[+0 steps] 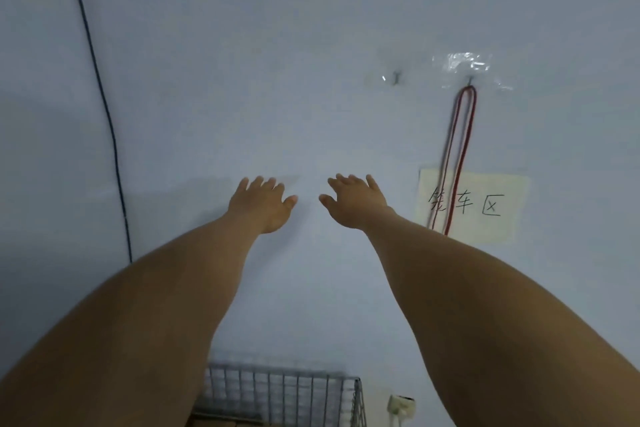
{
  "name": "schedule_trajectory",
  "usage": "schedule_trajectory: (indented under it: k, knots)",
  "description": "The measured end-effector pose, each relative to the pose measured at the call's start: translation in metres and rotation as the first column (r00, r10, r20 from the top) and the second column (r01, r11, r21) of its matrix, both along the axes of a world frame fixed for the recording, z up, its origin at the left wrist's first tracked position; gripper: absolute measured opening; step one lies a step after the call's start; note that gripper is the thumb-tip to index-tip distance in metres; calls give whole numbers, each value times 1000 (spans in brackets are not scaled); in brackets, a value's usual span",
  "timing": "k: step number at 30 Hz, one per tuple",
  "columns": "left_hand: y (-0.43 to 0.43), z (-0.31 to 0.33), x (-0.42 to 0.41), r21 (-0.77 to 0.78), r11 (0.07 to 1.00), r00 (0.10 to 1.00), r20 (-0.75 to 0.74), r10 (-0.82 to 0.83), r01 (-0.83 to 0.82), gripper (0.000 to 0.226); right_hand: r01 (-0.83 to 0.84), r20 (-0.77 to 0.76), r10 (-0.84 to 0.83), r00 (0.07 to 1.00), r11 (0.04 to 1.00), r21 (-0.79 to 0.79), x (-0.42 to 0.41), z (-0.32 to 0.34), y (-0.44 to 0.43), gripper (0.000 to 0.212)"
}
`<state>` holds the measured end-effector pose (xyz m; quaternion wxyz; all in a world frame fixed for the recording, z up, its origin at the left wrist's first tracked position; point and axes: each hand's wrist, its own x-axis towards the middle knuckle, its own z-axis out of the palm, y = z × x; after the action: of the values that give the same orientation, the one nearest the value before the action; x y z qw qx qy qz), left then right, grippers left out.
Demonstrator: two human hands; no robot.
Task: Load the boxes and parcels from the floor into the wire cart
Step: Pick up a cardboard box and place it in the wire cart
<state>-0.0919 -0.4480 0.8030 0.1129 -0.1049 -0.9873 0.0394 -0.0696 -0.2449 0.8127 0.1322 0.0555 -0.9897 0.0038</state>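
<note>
Reaching forward with both arms, I hold my left hand (265,203) and my right hand (353,201) out at the same height, palms turned away from me toward the pale wall (277,45), fingers spread and slack. Neither one grasps anything; both are empty and released. They sit close together, thumbs pointing at each other with a small gap between. I cannot tell whether the fingertips touch the wall or stop just short of it.

From the head camera, my only view, the wire cart (284,392) shows as a strip of grey mesh at the bottom edge, between my forearms and below them, standing against the wall. A little brown shows at its lower left corner, possibly cardboard inside it, but too little is visible to be sure. No boxes or parcels on the floor are in view, since my head is tilted up at the wall, so I cannot judge how much remains to load.

To the right of my right hand a yellowish paper sign (485,208) with handwritten characters is stuck on the wall, and a red cord (465,135) hangs over it from a taped hook (470,80). A dark cable (100,97) runs down the wall on the far left. A small white fitting (398,404) sits low beside the cart.

My guess is that, with both palms free, the next sensible move is turning down toward the floor for another parcel.
</note>
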Motion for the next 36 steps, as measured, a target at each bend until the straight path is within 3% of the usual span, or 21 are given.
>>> schedule_trajectory:
  k: [5,9,14,22,27,32,36]
  knots:
    - [28,56,32,27,999,997,-64,-34,35,69,88,-95,-88,992,996,-2,56,60,30,65]
    - [72,73,62,-73,989,984,-113,-138,130,68,200,-129,-203,971,979,-37,100,78,66,65]
    - [152,87,100,-30,972,965,-117,-237,235,68,272,-162,-254,953,958,94,162,90,136,65]
    - [313,92,174,-4,902,897,-109,-429,431,68,500,-98,-495,864,866,35,275,73,305,66]
    - [435,92,216,60,873,873,-105,-476,483,68,532,-98,-524,846,844,70,328,74,406,66]
    - [550,79,253,98,818,823,-113,-556,566,69,609,-65,-608,791,793,-6,368,72,505,66]
    - [604,68,258,111,827,834,-55,-549,552,68,615,-30,-616,787,788,-26,374,58,560,66]
